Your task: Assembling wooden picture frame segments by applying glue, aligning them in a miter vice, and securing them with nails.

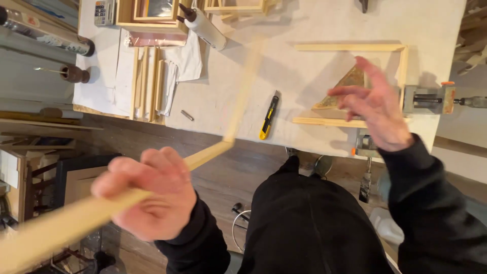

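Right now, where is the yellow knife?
The yellow knife lies on the white table near its front edge, between the blurry wooden stick and the wooden frame.

We look down on a workbench (pixel 314 20) under a pale cloth — its edge meets a dark wood-plank floor (pixel 238 172). At the left, wooden shelving (pixel 20 177) stands in shadow; light is soft and even.

The wooden strip (pixel 76 215) in the left hand (pixel 152 195) is pale yellow-tan. The surface (pixel 314 20) is off-white. The utility knife (pixel 269 115) is yellow and black. The frame (pixel 350 47) is light wood around a mottled gold-green triangle (pixel 347 83). The clamp (pixel 428 99) is grey with orange tips. The sleeves (pixel 431 203) are black.
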